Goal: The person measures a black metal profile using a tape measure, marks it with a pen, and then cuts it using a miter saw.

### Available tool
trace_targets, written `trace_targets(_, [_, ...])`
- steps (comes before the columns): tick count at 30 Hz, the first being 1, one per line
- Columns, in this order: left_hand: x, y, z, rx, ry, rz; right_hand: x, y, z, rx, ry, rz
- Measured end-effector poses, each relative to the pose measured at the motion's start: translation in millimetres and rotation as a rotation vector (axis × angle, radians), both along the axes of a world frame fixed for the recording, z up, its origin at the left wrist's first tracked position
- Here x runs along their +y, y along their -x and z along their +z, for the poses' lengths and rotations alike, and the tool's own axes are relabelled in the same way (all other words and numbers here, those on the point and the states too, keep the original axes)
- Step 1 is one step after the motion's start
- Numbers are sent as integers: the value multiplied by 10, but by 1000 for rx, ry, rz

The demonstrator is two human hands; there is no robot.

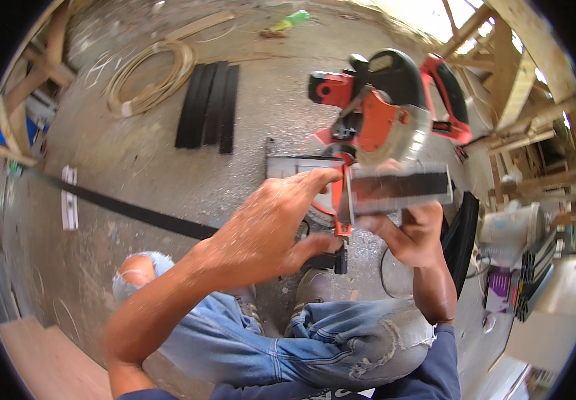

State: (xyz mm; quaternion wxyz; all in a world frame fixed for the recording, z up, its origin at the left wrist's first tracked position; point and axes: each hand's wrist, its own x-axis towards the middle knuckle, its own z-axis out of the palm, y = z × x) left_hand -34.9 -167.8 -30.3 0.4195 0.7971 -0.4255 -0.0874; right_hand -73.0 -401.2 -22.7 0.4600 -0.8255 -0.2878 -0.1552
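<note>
A red-and-black miter saw (384,123) stands on the floor in front of me, its head raised above the base. My left hand (274,217) is over the left side of the saw, thumb and fingers spread, with nothing visible between them. On the right of the blade slot, my right hand (414,233) grips a short black piece with pale edges (404,189), blurred by motion. A long black strip (121,207) runs in from the left and disappears behind my left forearm; its end is hidden.
Several black strips (208,107) lie side by side near a coil of tan hose (151,79). A green bottle (293,20) lies farther back. To the right are a white bucket (513,227), a purple box (499,290) and wooden framing (534,147). A white bar (69,198) lies left.
</note>
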Motion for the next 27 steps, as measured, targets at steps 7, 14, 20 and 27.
trace_targets(7, [334, -329, -299, 83, 363, 288, 813, -407, -305, 31, -184, -69])
trace_targets(14, [691, -606, -78, -22, 435, 575, 270, 77, -2264, 283, 771, 283])
trace_targets(20, [788, -656, -134, -6, 498, 688, 331, -5, -2621, 366, 1110, 529])
trace_targets(27, [874, -689, -231, -2, 467, 749, 477, -50, -2696, 324, 1197, 725])
